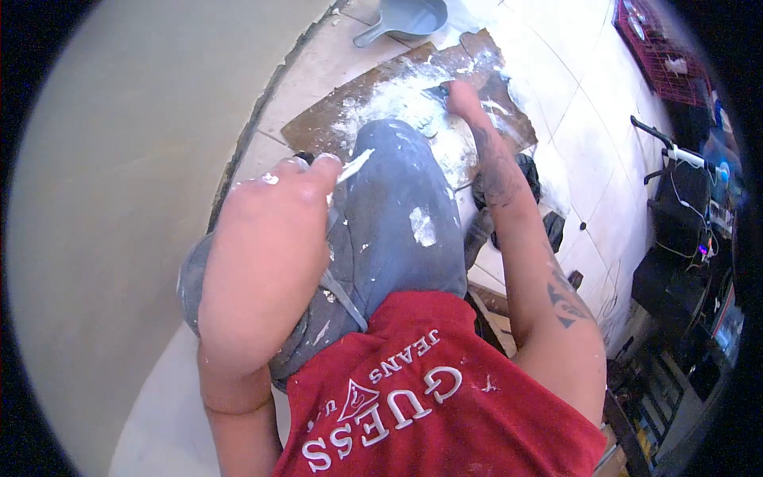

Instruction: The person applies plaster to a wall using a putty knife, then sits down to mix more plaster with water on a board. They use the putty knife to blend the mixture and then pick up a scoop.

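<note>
Indoor renovation site: home room under plastering work. Bare smooth beige wall (119, 199) just left of left hand (298, 179). Plaster-coated blade (354, 165) gripped in left hand. Beneath right hand (463, 99), scrap board (318, 127) heaped with white plaster (397, 99). Pale tiled floor (572, 119), dusted white, right of right hand. Grey plastic scoop (401, 17) just beyond board. Well right of right hand: red crate (664, 56), handlebar (668, 147), cables and household clutter (691, 262). Plaster-spattered jeans (397, 230) between hands.
</note>
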`<state>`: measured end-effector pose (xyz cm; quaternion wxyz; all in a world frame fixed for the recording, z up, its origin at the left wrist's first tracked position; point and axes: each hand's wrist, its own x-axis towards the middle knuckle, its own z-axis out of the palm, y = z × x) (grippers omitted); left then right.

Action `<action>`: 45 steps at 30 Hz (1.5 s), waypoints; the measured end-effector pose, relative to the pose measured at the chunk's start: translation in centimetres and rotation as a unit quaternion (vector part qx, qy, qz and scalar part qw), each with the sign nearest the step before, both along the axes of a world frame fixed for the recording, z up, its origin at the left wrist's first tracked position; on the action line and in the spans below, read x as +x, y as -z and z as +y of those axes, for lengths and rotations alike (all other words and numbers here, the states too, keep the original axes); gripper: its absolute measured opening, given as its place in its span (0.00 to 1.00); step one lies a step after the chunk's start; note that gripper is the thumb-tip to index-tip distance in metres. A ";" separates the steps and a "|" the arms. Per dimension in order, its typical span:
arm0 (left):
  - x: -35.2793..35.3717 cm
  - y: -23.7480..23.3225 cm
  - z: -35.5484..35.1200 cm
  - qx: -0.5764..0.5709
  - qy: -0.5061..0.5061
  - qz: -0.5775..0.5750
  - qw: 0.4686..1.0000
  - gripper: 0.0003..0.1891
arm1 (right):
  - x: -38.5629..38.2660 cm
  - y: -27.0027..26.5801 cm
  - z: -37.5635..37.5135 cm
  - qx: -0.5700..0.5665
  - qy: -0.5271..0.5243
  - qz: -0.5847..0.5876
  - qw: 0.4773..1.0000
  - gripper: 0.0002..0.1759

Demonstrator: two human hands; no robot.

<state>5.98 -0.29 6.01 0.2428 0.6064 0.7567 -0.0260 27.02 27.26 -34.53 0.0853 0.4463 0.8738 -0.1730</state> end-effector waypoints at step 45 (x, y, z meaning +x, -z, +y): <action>1.1 -1.6 -1.1 0.085 -0.058 0.079 0.992 0.05 | -14.9 -14.3 12.7 0.163 -0.097 -0.053 0.981 0.20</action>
